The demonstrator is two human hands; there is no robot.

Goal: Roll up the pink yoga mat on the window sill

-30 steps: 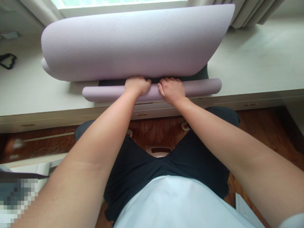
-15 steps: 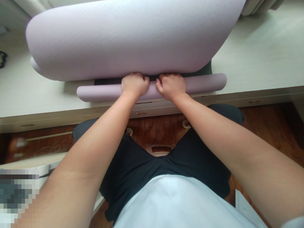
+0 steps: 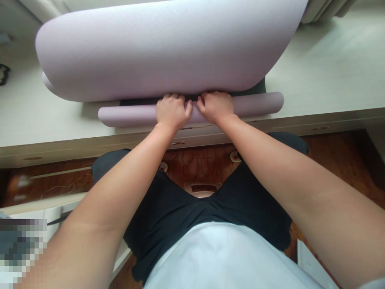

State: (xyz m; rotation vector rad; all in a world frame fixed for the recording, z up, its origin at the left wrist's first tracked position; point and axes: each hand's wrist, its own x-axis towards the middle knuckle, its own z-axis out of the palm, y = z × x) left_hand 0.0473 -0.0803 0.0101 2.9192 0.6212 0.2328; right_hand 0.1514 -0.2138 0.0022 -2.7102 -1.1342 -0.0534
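A lilac exercise mat with a dark underside lies on a pale ledge, its large loose part curving up at the back. Its near end is wound into a narrow roll along the ledge's front edge. My left hand is curled over the middle of that roll, thumb pointing inward. Just to its right, my right hand wraps over the same roll with fingers bent behind it. The fingertips of both hands are partly hidden between the roll and the mat's raised part.
The pale ledge has drawer fronts below. A black object lies at its far left, and curtain folds hang at the upper right. My knees are under the ledge above a wooden floor. A white surface is at lower left.
My left hand's fingers have loosened and shifted slightly on the roll. The right hand keeps nearly the same place. The view has moved a little.
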